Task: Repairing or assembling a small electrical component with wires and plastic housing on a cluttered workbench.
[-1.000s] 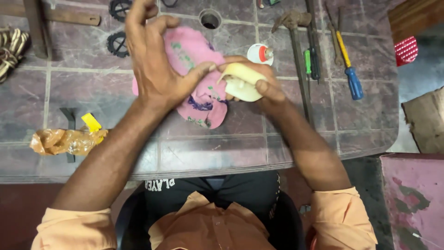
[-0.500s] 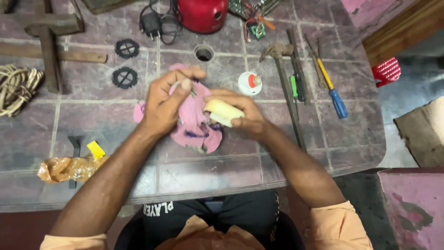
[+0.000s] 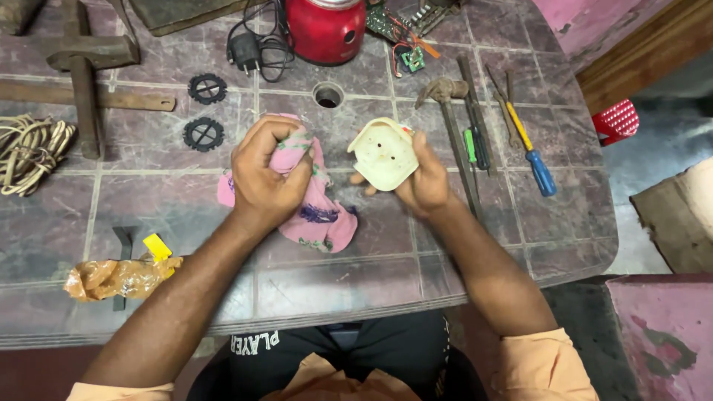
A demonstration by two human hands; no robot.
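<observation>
Over the table [image 3: 371, 282], left hand [image 3: 269, 174] fisted around pink cloth [image 3: 319, 212], bunched for wiping; right hand [image 3: 425, 182] pinches cream plastic cover [image 3: 382, 154], tilted up so its holed face shows. Screwdrivers [image 3: 531, 148] lie nearby.

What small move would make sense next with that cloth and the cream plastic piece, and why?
Probably bring the cloth over to the cream piece and wipe its face. The left hand has the cloth bunched, the right hand holds the piece tilted up with its holed face showing, and the two are apart.
</observation>
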